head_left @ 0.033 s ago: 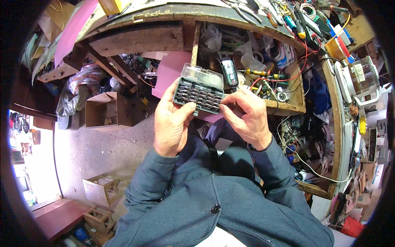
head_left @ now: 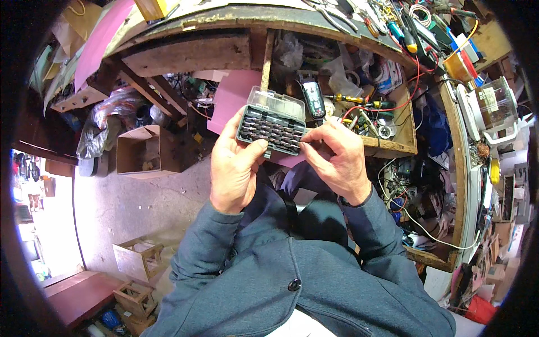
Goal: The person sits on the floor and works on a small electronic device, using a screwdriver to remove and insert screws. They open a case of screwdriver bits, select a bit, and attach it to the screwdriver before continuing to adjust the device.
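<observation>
The lid [head_left: 279, 103] is glossy plastic, the bits [head_left: 270, 133] seemingly metal; the jacket [head_left: 241, 283] is matt cloth.

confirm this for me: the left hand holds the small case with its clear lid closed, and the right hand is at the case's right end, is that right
Not quite: the clear lid is open, tipped back on the far side, as the head view shows. The left hand does hold the small case, and the right hand is at its right end.

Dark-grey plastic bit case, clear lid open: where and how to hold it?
Probably the left end of the dark-grey plastic bit case, from the left, where the left grip holds it: the body is boxy, while the clear plastic lid is open on the far side.
</observation>
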`<state>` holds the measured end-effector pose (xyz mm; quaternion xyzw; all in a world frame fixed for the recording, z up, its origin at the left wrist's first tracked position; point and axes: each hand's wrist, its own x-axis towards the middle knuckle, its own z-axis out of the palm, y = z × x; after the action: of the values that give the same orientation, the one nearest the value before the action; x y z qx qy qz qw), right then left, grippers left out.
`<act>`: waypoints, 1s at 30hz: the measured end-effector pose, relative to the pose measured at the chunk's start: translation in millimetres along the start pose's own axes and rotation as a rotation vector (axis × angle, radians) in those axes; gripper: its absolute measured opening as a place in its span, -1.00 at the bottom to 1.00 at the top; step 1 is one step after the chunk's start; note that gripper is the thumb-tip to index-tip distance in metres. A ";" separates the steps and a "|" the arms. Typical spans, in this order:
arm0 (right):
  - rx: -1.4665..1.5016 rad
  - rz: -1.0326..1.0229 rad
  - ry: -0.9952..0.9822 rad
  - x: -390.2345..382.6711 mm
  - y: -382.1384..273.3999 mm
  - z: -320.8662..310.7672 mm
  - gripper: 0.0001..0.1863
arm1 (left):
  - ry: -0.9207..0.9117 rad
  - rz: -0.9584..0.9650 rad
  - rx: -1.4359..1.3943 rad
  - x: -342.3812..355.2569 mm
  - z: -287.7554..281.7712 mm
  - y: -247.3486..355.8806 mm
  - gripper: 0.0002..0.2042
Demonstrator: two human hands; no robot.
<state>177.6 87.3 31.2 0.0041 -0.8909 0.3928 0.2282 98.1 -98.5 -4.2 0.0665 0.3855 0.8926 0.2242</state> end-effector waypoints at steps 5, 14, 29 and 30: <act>-0.019 -0.039 0.019 4.5 1.0 -6.4 -0.90 | -0.004 -0.012 0.012 0.3 4.1 2.7 -0.35; -0.175 -0.147 0.013 16.5 -3.1 8.4 -0.88 | -0.003 0.059 0.034 1.3 6.9 -8.3 -0.31; -0.217 -0.177 0.052 13.7 -2.4 11.7 -0.86 | -0.006 0.053 0.067 0.3 12.3 -9.1 -0.30; -0.208 -0.185 0.054 13.5 -1.4 12.8 -0.86 | -0.008 0.054 0.066 0.5 12.4 -9.0 -0.30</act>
<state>160.6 79.6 30.1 0.0519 -0.9162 0.2754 0.2864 104.3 -84.7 -2.0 0.0877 0.4117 0.8849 0.1992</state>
